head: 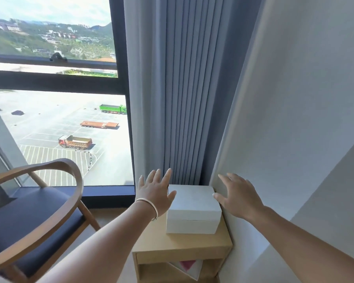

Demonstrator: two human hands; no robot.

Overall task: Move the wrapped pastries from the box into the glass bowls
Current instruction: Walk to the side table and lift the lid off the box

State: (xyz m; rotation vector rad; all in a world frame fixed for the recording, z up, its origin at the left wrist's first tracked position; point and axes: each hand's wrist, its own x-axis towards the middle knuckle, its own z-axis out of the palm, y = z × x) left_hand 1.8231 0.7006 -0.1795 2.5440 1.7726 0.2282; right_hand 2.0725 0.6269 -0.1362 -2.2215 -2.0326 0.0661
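Note:
A closed white cardboard box [193, 207] stands on a small light-wood side table [182, 245] in the corner by the curtain. My left hand [154, 192], with a bracelet on the wrist, is spread open at the box's left side, thumb near its top left edge. My right hand [238, 196] is spread open at the box's right side, thumb close to the top right edge. Neither hand holds anything. The lid is down, so the pastries are hidden. No glass bowls are in view.
A wooden armchair [37, 213] with a dark seat stands to the left, in front of a large window [55, 94]. A grey-blue curtain [184, 88] hangs behind the table and a white wall [294, 119] runs along its right. A pink-and-white item [187, 266] lies in the table's lower shelf.

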